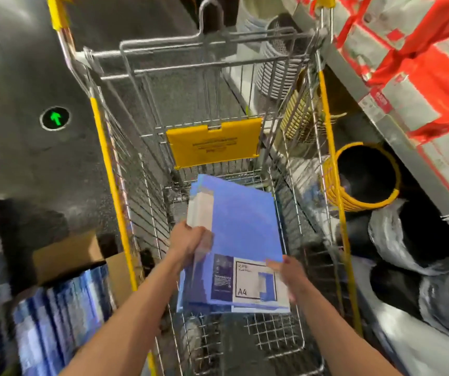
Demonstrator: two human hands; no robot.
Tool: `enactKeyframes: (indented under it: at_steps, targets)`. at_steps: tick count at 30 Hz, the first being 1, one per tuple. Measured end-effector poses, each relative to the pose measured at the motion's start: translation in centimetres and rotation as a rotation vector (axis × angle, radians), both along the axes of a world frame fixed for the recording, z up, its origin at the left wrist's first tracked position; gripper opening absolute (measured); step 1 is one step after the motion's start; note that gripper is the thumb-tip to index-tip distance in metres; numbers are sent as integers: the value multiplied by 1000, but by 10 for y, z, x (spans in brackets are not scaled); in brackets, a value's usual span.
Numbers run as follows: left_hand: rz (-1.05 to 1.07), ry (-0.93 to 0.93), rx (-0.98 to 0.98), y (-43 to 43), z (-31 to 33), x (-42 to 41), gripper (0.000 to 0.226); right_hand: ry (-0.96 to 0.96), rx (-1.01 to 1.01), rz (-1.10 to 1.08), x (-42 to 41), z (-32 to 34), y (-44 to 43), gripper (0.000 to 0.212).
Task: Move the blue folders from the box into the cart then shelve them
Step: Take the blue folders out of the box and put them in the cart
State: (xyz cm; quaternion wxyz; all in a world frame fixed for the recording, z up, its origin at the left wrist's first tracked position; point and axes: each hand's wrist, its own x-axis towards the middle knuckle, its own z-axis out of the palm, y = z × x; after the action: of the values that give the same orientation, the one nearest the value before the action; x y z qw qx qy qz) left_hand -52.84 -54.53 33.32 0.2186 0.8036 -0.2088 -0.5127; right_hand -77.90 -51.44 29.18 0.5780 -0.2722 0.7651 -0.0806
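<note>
**A:** Where are the folders point(245, 221)?

**B:** Inside the cart point(104, 158), toward its near end, over the wire floor. Whether the stack rests on that floor or hangs above it, I cannot tell.

**A:** How do the hands grip?

**B:** The left hand point(191, 240) is curled round the left edge of the stack, and its fingers go under and are hidden. The right hand point(288, 275) pinches the near right corner, with the thumb on the white label marked "A4". Both hands are blurred, so single fingers are hard to make out.

**A:** How many folders?

**B:** Several. Their edges are smeared, so I cannot count them.

**A:** And the box point(66, 256)?

**B:** It is left of the cart, at the near end. A brown flap shows. Below it is a blue mass point(55, 316) with stripes, too blurred to name.

**A:** What else is near the cart?

**B:** At its far end a yellow panel point(212, 142) hangs inside, and its print is not readable. Right of the cart a yellow basket point(364, 177) shows its dark opening, partly behind the cart's wire side.
</note>
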Motion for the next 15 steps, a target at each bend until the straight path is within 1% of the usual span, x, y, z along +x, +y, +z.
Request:
enactKeyframes:
  at_steps: [2,3,5,8,9,11,13,15]
  targets:
    - [40,30,36,-9,-24,1,12,26,19,-15,8,-19,-16,23]
    - [63,39,64,-12,-33,1,9,66,20,6,10,-30,-23,25]
    - [124,52,105,-18,-56,4,16,115,14,53,18,-51,-40,19]
    - [167,39,111,-24,-81,6,7,161,38,110,24,-84,-59,2]
    - [169,40,109,-24,-88,7,7,183,47,142,25,-90,-63,2]
    - [162,23,111,-25,-103,7,17,199,42,164,26,-104,-70,9]
    - [161,0,129,-24,-119,12,12,204,54,158,29,-110,-74,14]
    - [146,0,142,-22,-135,16,32,219,60,174,30,-117,-74,10]
